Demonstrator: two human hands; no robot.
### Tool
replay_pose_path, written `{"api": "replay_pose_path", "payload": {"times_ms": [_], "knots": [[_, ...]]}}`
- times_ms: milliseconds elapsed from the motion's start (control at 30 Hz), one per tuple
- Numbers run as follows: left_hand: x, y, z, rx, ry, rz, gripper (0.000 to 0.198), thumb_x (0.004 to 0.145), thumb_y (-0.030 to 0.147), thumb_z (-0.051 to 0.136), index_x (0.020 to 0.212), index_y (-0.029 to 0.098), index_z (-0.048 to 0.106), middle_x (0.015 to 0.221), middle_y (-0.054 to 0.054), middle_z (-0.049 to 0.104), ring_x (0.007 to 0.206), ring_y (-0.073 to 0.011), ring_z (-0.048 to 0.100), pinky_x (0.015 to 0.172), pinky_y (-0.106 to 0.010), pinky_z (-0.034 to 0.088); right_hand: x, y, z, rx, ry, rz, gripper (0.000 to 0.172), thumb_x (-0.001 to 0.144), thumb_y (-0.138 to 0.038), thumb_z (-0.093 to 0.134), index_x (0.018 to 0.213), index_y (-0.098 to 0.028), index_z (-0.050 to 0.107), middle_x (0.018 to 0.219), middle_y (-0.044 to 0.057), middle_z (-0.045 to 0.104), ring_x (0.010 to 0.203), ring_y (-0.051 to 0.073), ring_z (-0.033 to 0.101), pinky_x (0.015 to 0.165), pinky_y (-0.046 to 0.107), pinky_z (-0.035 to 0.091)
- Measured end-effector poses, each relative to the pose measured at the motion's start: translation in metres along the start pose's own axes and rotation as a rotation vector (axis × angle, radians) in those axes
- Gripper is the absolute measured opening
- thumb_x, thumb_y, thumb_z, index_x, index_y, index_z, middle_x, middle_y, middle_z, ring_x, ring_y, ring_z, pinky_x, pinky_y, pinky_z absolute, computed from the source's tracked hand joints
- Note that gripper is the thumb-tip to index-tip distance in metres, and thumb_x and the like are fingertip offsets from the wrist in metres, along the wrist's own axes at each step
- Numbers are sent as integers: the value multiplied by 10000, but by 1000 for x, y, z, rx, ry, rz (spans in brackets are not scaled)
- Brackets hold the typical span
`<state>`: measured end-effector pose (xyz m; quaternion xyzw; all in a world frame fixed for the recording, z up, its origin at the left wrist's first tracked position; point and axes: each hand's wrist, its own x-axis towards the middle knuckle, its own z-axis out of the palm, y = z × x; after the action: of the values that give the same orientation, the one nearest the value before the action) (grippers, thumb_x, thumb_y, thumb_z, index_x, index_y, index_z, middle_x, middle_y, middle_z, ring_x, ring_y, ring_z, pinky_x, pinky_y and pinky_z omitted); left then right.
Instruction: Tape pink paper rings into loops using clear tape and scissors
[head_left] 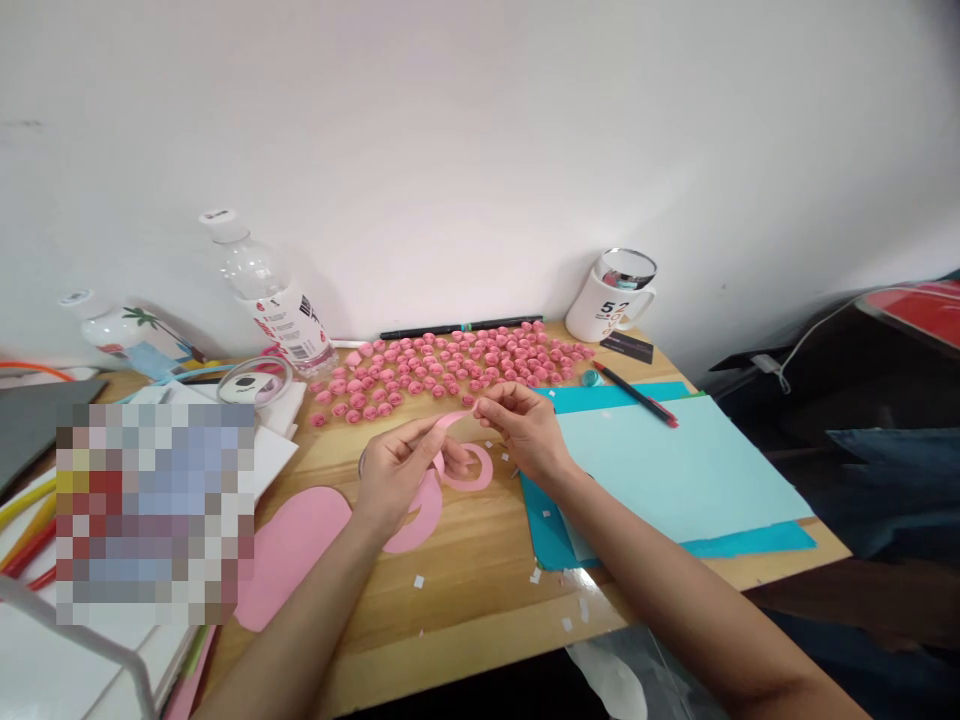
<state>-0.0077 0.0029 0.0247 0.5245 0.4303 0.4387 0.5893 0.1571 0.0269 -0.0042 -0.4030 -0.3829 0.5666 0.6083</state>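
Note:
A curved pink paper strip [453,420] runs between my two hands above the wooden table. My left hand [409,465] pinches it between thumb and fingers, while my right hand [517,420] grips its far end at the fingertips. Under and beside my left hand lie a curled pink paper spiral [476,478] and another pink paper piece [424,520]; whether these join the held strip is hidden. Many small rolled pink paper roses [435,368] spread behind my hands. Pink paper discs [296,550] lie overlapping by my left forearm.
Blue and pale blue sheets [667,470] lie at right with a pencil [637,393] across them. A mug [611,300], a black card [627,346] and a black pen [461,328] stand or lie by the wall. Bottles [274,300] and papers crowd the left. White scraps [418,581] dot the table.

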Motion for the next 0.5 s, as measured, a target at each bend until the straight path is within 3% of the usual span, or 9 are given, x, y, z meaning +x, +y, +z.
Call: {"api": "replay_pose_path", "payload": {"times_ms": [100,267,500], "knots": [[0,-1,0,-3,7,1,221,806,303,577,856,127,701,696,-57,705,569,-126,604,642,-263,491,1,0,0,2,13,-9,147,628,-270,760,665,-182,648,630,-23,625,576,81,537,604,226,464],[0,-1,-1,-37,22,-6,268,802,310,582,968,123,678,734,-75,706,578,-131,605,585,-251,475,1,1,2,64,-20,7,182,664,-312,733,805,-204,688,796,12,679,724,119,609,770,285,493],[0,-1,0,-22,32,-12,280,806,304,579,997,121,670,721,-71,704,556,-120,594,556,-237,460,0,2,1,76,21,29,207,620,-291,766,790,-200,689,766,4,690,682,109,618,737,270,503]]}}
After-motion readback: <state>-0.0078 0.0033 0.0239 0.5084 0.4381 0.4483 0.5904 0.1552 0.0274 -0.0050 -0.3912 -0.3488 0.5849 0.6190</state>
